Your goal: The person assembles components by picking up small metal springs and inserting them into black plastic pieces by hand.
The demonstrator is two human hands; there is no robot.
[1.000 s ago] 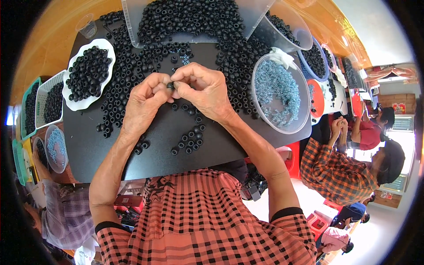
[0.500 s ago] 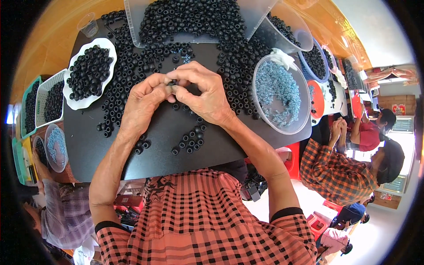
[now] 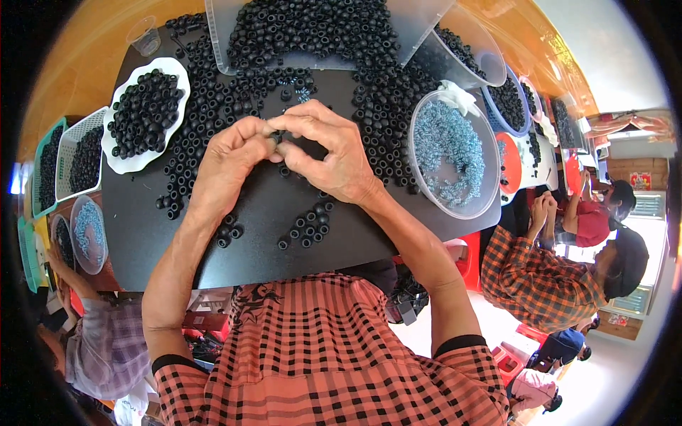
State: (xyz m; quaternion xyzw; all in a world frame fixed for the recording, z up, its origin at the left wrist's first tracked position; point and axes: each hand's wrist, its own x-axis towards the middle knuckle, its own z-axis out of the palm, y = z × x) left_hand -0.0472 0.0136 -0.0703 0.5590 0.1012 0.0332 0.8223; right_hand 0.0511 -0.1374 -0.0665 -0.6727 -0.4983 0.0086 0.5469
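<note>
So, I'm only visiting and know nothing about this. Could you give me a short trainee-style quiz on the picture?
1. Short answer: what is heaped on the white wavy-edged plate?
2. True or false: the person's two hands are held far apart.
3. Fill in: the larger clear tub of pale-blue pieces stands to the person's ____.

Key:
1. Small black pieces.
2. False: the left hand and the right hand meet, pinching a mostly hidden dark piece.
3. Right.
</note>
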